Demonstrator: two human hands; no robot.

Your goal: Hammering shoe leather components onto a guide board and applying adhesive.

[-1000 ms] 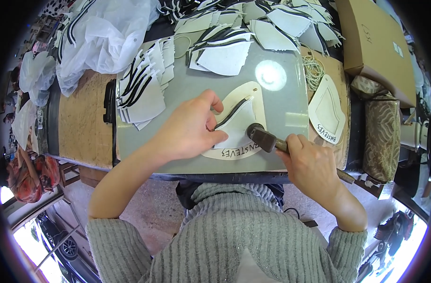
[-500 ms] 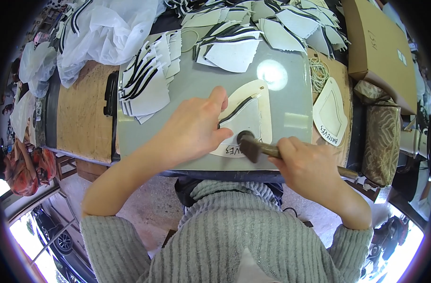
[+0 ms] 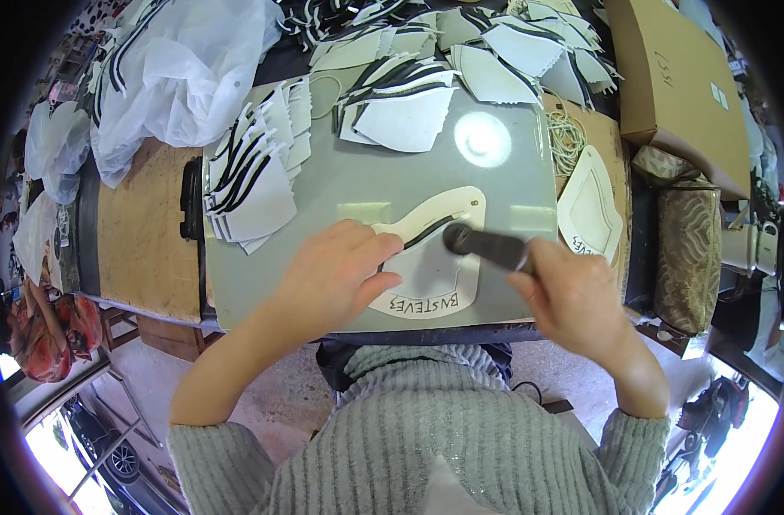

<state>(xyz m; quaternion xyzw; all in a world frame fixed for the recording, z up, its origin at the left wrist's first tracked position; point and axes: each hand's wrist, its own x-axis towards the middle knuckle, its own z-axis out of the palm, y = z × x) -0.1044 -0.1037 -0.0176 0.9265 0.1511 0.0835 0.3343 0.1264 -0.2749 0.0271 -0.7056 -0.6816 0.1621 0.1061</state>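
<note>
In front of me on the grey board [image 3: 340, 296] lies a cream curved template [image 3: 473, 206] with dark lettering on its near rim. Inside its outline is a white piece [image 3: 426, 266], with a black strip [image 3: 433, 230] along its upper left curve. My left hand [image 3: 327, 270] rests at the template's left edge, thumb and forefinger apart around the strip's left end. My right hand [image 3: 581, 292] is closed around the handle of a hammer [image 3: 490, 246]. The hammer's head, blurred by motion, is over the right part of the white piece; contact cannot be told.
Stacks of white pieces with black strips [image 3: 254, 193] [image 3: 409, 112] lie farther back. At right are a second template [image 3: 591, 206], a coil of cord [image 3: 567, 142], a cardboard box [image 3: 675, 94] and a patterned pouch [image 3: 688, 257]. White plastic bags [image 3: 186, 77] sit back left.
The hammer has moved from the white piece's lower edge to its upper right part, its head now turned. My left hand has shifted along the template's left edge, fingers lower. The view has tilted slightly.
</note>
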